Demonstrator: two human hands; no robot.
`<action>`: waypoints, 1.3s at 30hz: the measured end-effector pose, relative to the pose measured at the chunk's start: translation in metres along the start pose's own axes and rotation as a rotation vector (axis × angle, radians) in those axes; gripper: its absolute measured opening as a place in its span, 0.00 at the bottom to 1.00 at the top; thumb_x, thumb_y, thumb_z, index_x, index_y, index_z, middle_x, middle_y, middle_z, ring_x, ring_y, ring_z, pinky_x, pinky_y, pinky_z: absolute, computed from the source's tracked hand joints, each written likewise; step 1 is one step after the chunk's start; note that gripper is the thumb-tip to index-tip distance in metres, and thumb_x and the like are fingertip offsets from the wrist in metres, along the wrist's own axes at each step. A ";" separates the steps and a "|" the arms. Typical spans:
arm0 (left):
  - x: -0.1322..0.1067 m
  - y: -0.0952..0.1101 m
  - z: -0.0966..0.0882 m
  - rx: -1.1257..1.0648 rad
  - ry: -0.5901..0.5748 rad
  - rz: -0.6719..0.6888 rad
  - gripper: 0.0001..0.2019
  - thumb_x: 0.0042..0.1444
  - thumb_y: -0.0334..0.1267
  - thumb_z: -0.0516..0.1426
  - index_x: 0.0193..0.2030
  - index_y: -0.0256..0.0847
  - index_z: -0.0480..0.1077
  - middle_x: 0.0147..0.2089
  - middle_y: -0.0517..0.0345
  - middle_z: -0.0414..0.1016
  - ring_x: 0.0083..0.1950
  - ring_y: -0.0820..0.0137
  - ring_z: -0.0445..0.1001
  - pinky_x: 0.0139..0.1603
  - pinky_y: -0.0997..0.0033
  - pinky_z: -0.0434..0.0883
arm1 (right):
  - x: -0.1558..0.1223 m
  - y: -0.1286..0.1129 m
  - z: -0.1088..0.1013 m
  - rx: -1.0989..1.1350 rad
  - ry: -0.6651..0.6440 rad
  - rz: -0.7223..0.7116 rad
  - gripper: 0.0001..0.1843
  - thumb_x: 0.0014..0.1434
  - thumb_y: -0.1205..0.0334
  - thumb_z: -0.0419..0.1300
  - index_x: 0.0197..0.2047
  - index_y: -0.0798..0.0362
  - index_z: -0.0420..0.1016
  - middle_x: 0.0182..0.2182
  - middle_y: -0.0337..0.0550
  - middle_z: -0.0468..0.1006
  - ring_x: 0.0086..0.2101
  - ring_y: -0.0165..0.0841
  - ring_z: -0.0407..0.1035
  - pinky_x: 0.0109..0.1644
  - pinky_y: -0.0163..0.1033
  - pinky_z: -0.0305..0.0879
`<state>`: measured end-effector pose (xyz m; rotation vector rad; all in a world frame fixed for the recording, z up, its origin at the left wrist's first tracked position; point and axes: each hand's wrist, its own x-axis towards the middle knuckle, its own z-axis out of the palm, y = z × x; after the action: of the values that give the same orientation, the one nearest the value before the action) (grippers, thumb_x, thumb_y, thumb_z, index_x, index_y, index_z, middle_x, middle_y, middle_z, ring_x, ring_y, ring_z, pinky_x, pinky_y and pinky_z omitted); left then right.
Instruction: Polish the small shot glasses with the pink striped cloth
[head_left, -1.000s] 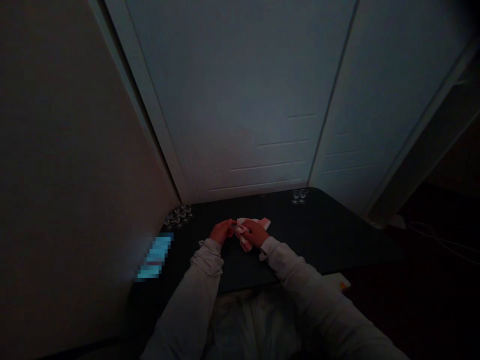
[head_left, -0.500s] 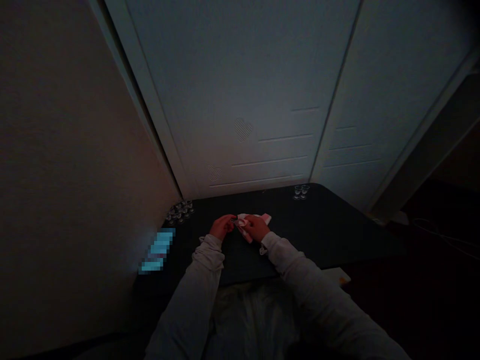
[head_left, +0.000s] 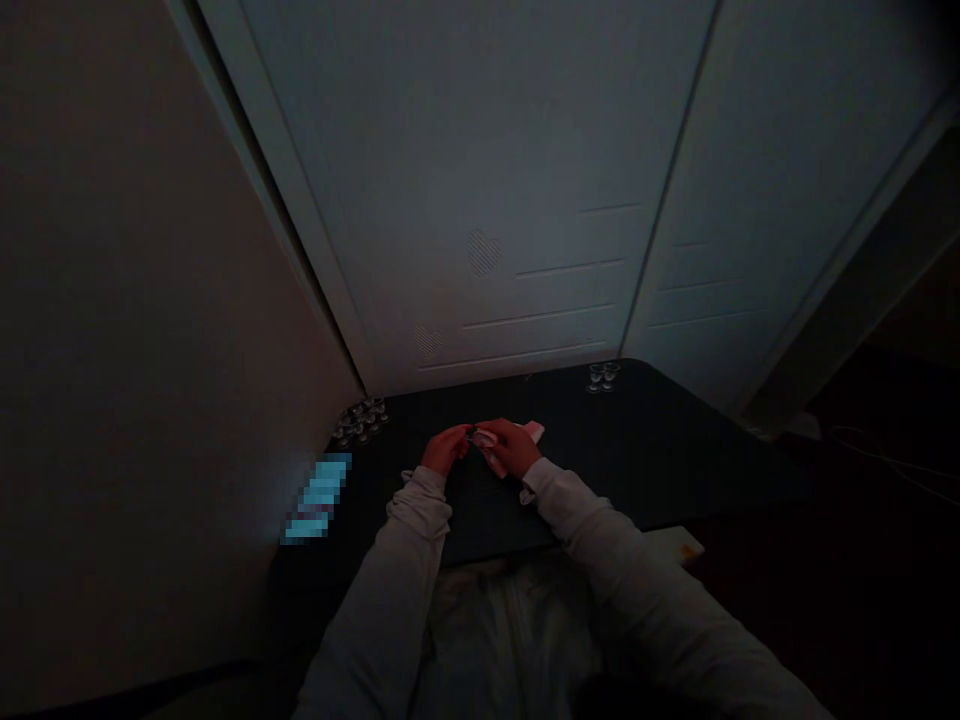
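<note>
Over the middle of the dark table (head_left: 660, 450), my two hands meet close together. My left hand (head_left: 446, 449) is closed on a small clear glass (head_left: 472, 435), mostly covered by fingers and dim light. A pink cloth (head_left: 493, 462) is gripped in my right hand (head_left: 516, 450) and pressed against the glass. One end of the cloth sticks out beyond the right hand, and another part hangs below the fingers.
Several small stemmed glasses (head_left: 361, 420) stand grouped at the table's left end. Two more glasses (head_left: 602, 377) stand at the back right. A bright, pixelated panel (head_left: 319, 497) lies at the left edge. Behind the table rises a pale panelled door (head_left: 480, 150).
My right hand has turned slightly and shifted a little up and left, covering more of the cloth and glass. My left hand has barely moved.
</note>
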<state>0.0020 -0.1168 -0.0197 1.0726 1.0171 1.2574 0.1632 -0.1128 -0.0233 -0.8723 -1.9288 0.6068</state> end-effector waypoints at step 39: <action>-0.004 0.010 -0.003 -0.236 0.083 -0.092 0.14 0.36 0.34 0.61 0.32 0.34 0.65 0.26 0.57 0.70 0.25 0.76 0.68 0.27 0.75 0.64 | 0.005 0.000 -0.012 -0.108 0.161 0.335 0.13 0.52 0.61 0.45 0.36 0.55 0.66 0.29 0.41 0.71 0.30 0.29 0.63 0.34 0.34 0.57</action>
<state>-0.0032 -0.1202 -0.0103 0.7895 0.9422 1.3191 0.1726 -0.1085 -0.0150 -1.2890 -1.6948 0.6102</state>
